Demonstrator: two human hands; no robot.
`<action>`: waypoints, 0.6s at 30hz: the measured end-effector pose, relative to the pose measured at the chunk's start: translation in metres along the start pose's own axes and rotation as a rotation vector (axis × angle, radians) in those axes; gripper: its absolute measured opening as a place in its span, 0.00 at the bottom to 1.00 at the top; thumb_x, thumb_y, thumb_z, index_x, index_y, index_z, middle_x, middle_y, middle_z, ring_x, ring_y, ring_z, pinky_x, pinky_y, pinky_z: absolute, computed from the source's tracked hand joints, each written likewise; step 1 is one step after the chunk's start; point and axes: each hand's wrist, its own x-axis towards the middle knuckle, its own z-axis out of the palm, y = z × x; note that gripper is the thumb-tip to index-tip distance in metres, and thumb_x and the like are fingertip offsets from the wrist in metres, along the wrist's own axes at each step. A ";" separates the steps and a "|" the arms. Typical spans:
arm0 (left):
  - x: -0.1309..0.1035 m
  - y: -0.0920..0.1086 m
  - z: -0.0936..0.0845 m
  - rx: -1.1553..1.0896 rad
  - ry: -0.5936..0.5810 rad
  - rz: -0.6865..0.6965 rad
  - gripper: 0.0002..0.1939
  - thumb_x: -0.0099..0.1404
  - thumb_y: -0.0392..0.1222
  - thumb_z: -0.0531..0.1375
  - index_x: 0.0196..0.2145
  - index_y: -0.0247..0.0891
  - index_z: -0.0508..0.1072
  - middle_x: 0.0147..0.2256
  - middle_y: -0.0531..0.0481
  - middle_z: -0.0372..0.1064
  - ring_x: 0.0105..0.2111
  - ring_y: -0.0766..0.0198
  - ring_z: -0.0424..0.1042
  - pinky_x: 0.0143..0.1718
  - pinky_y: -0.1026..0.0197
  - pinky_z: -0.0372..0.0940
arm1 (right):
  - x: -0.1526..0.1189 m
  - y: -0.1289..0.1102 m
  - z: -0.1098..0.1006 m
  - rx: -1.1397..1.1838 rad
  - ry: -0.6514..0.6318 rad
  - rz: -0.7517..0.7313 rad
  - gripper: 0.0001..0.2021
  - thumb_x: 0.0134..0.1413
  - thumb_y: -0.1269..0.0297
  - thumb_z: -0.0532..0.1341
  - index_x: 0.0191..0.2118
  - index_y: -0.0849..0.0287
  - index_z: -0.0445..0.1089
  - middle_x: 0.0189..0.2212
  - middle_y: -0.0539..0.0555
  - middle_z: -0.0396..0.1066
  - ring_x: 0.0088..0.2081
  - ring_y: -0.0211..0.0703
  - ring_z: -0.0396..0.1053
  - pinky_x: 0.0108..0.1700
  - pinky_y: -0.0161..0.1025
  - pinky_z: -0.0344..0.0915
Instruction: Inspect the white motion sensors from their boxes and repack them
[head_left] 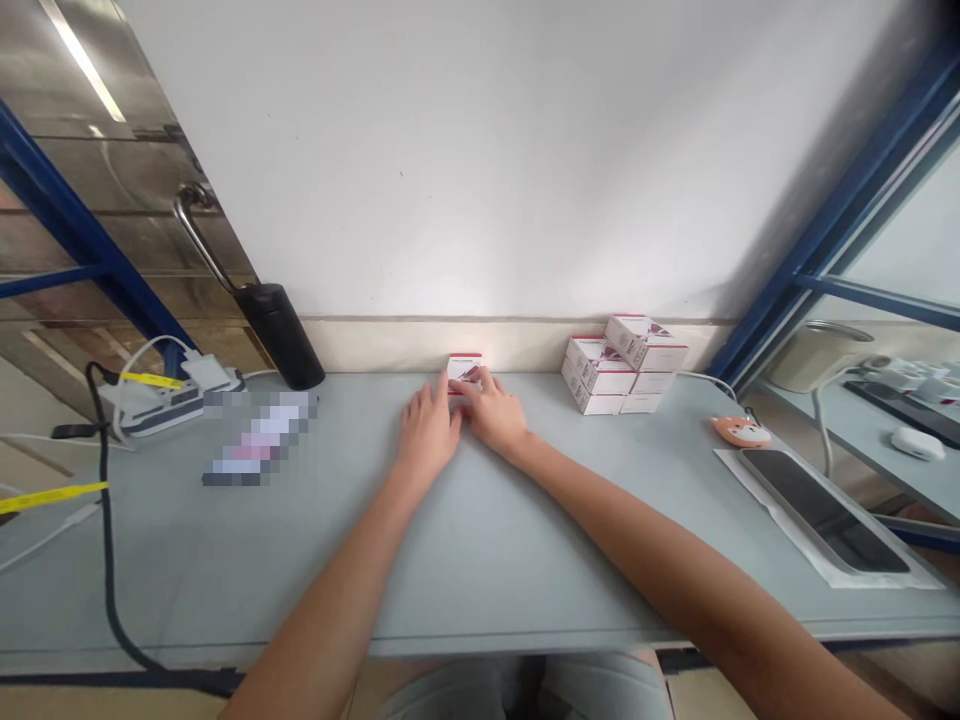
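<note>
A small white box with red edges stands at the back middle of the grey table, close to the wall. My left hand is at its left side, fingers pointing forward along the box. From the right, my right hand reaches across its front, with fingers on the box. Both hands close around it, and they hide its lower part. To the right, a stack of several similar white boxes stands against the wall.
A black cylinder, a power strip with cables and a pixelated flat item lie on the left. At the right are a dark-screened phone and an orange animal-shaped object. Blue frame posts flank the table.
</note>
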 end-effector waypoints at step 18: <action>-0.026 0.049 -0.004 -0.286 0.027 0.325 0.18 0.76 0.41 0.52 0.59 0.48 0.74 0.62 0.41 0.63 0.63 0.47 0.66 0.61 0.45 0.68 | -0.103 0.154 -0.061 -0.444 0.520 0.015 0.24 0.68 0.72 0.60 0.67 0.64 0.65 0.63 0.67 0.72 0.64 0.61 0.69 0.68 0.58 0.60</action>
